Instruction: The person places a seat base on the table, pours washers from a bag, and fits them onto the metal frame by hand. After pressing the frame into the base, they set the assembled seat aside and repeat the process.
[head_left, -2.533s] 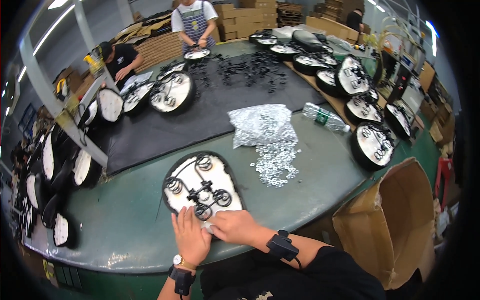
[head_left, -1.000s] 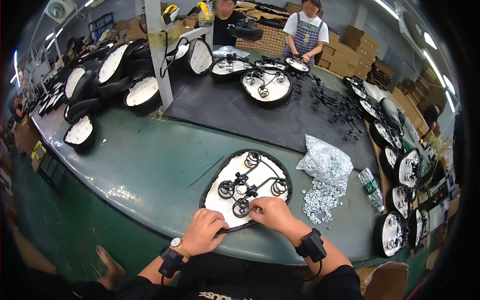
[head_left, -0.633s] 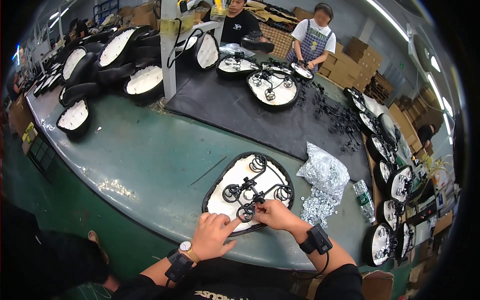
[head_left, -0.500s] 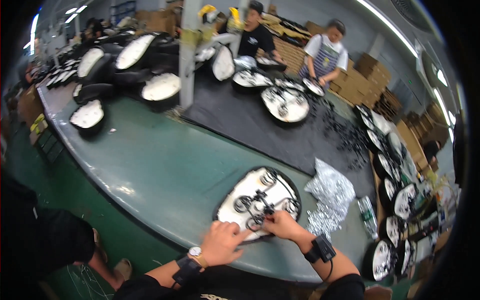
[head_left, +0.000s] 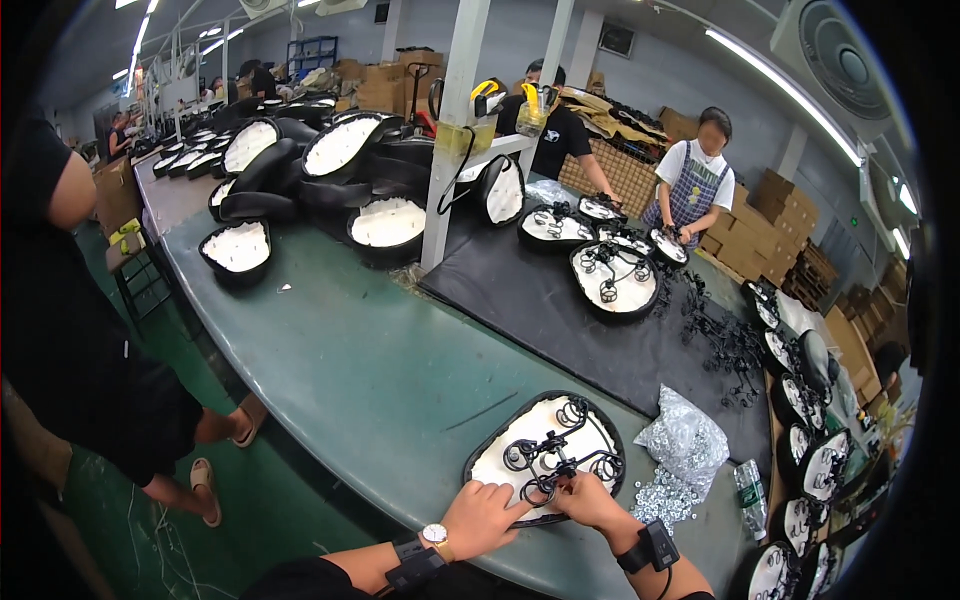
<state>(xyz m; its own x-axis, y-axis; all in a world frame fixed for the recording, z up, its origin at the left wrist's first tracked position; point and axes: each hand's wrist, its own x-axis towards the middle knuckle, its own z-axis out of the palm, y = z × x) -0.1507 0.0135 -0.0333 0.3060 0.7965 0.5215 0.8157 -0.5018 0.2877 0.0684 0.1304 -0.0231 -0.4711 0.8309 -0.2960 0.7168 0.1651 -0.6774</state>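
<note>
An upturned saddle-shaped seat (head_left: 490, 460) with a white underside and black rim lies at the near edge of the green table. On it sits a black metal frame (head_left: 553, 460) of bent wire with several coil springs. My left hand (head_left: 485, 520) rests at the seat's near edge, fingers stretched out, one reaching the nearest coil. My right hand (head_left: 592, 500) is closed in a pinch at the frame's near right part; whatever its fingertips hold is hidden. To the right, small metal nuts or washers (head_left: 665, 500) spill from a clear plastic bag (head_left: 685, 440).
A clear bottle (head_left: 750, 500) lies right of the bag. More seats line the right edge (head_left: 800, 470) and pile up at the far left (head_left: 340, 145). A white post (head_left: 450, 150) rises from the table. Two people work across it; another person (head_left: 90, 330) stands at left.
The whole view has shifted, so the scene sits lower and further right. Both hands stay at the same coil and frame. The seat has not visibly moved on the table.
</note>
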